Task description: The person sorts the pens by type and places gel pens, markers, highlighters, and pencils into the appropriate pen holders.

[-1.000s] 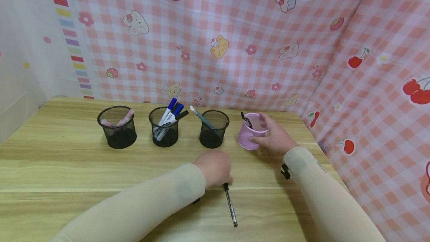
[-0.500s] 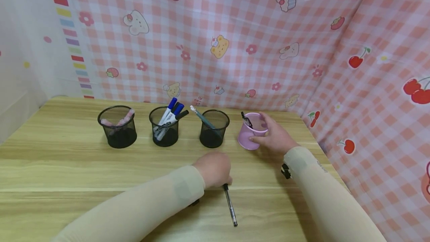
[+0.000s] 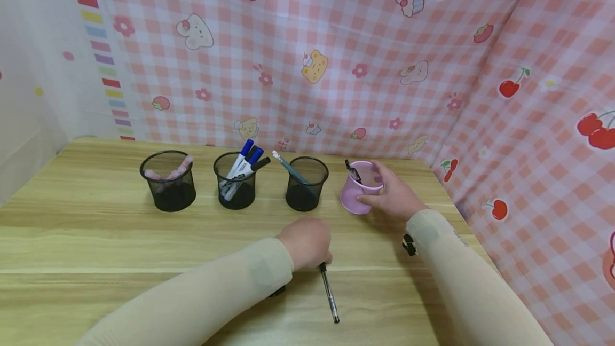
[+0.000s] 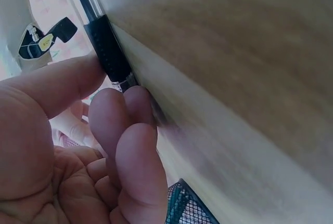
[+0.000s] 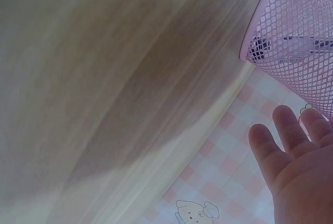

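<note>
My left hand (image 3: 306,242) is low over the table, pinching one end of a clear-barrelled gel pen (image 3: 329,295) with a black grip. The rest of the pen slants toward the table's near side. In the left wrist view, thumb and fingertips meet at the end of the pen (image 4: 106,47), beside its black grip. My right hand (image 3: 396,194) holds the pink mesh pen holder (image 3: 354,196) from its right side, thumb in front and fingers round the far rim. Another dark pen (image 3: 353,174) leans inside this holder. The right wrist view shows several fingers (image 5: 292,133) beside its mesh.
Left of the pink holder, three black mesh pen holders stand in a row. One (image 3: 302,199) has a teal pencil (image 3: 293,172), the middle one (image 3: 236,196) several whiteboard markers (image 3: 242,170), the leftmost (image 3: 173,196) a pink fluffy item (image 3: 181,167). A checked curtain (image 3: 288,25) hangs behind.
</note>
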`<state>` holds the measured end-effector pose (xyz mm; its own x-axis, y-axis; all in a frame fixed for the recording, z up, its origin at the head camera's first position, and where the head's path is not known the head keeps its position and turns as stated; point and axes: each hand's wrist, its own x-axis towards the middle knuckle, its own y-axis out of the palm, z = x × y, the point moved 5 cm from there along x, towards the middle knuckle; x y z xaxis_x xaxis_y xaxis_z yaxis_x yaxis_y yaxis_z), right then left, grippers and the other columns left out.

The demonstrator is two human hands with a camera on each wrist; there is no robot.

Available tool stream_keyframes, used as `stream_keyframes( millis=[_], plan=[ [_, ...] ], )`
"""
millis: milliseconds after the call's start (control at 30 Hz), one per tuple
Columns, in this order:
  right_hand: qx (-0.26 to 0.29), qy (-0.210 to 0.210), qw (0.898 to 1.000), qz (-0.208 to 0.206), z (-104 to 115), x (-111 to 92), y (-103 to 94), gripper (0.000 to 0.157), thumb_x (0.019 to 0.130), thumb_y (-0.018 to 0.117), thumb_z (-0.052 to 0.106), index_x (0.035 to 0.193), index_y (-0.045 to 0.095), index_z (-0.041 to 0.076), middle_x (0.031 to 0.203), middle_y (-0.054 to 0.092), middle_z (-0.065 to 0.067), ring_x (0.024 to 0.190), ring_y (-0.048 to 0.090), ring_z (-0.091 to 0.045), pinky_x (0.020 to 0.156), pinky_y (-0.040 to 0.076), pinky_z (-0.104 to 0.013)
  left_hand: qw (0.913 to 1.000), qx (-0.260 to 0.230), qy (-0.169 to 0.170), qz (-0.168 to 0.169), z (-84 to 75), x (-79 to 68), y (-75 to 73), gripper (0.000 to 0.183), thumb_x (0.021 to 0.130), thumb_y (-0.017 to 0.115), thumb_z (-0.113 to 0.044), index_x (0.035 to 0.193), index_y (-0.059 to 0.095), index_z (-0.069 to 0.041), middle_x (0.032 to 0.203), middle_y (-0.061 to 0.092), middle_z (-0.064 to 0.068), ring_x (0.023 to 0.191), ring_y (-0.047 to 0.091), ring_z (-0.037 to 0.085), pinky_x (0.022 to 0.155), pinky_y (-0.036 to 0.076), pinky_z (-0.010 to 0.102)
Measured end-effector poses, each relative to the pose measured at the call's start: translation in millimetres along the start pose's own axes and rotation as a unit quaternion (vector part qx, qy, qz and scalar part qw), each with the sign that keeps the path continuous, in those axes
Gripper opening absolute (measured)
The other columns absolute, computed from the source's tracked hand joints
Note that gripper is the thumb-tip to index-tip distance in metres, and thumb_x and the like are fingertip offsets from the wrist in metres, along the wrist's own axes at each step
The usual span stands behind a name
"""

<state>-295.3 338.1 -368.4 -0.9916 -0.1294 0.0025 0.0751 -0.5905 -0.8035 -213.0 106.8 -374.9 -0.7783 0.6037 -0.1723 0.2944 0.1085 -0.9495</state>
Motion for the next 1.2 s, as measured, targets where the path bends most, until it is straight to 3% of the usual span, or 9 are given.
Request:
stream_keyframes(
  millis=[333, 633, 833, 1000, 1200],
  plan=[
    [0.004, 0.003, 1.000, 0.000, 0.9, -1.1, -0.3, 0.116, 0.087, 0.086, 0.045, 0.170, 0.014, 0.010, 0.170, 0.034, -0.017, 0.151, 0.042, -0.042, 0.124, 0.032, -0.061, 0.9999, 0.009, 0.010, -0.006, -0.3, 1.6, 0.6, 0.037, 0.090, 0.083, -0.032, 0.064, 0.064, -0.015, 0.075, 0.062, -0.004, 0.070, 0.056, 0.014, 0.075, 0.056, 0.031],
    [0.010, 0.002, 1.000, 0.000, 1.4, -1.2, -0.5, 0.115, 0.086, 0.087, 0.043, 0.169, 0.015, 0.009, 0.170, 0.033, -0.015, 0.151, 0.041, -0.041, 0.125, 0.033, -0.059, 0.9999, -0.006, 0.006, -0.006, -0.9, 1.1, 0.3, 0.031, 0.092, 0.073, -0.014, 0.063, 0.062, -0.015, 0.071, 0.060, -0.003, 0.062, 0.051, 0.014, 0.059, 0.047, 0.028],
    [0.004, 0.001, 1.000, -0.001, 2.2, -1.2, -1.1, 0.114, 0.087, 0.087, 0.044, 0.169, 0.016, 0.009, 0.170, 0.034, -0.016, 0.151, 0.042, -0.041, 0.124, 0.034, -0.060, 1.0000, 0.000, -0.003, 0.004, -0.1, 3.3, 1.6, 0.029, 0.095, 0.067, -0.008, 0.067, 0.063, -0.015, 0.074, 0.061, -0.003, 0.065, 0.051, 0.014, 0.064, 0.051, 0.028],
    [-0.003, 0.000, 1.000, -0.001, 2.1, -0.9, -1.2, 0.114, 0.087, 0.087, 0.044, 0.169, 0.016, 0.009, 0.169, 0.035, -0.016, 0.150, 0.044, -0.041, 0.124, 0.034, -0.060, 0.9999, 0.005, -0.011, 0.002, 0.7, 4.4, 1.7, 0.015, 0.096, 0.068, -0.010, 0.081, 0.066, -0.014, 0.079, 0.063, -0.003, 0.070, 0.055, 0.014, 0.069, 0.054, 0.029],
    [0.001, 0.001, 1.000, 0.000, 1.7, -1.5, -1.0, 0.114, 0.087, 0.086, 0.044, 0.170, 0.015, 0.010, 0.170, 0.035, -0.016, 0.150, 0.043, -0.041, 0.124, 0.034, -0.061, 0.9993, -0.029, -0.022, -0.005, 4.7, 6.3, -2.6, 0.006, 0.095, 0.070, -0.015, 0.096, 0.064, -0.017, 0.080, 0.064, -0.004, 0.069, 0.058, 0.016, 0.062, 0.051, 0.032]
  ],
)
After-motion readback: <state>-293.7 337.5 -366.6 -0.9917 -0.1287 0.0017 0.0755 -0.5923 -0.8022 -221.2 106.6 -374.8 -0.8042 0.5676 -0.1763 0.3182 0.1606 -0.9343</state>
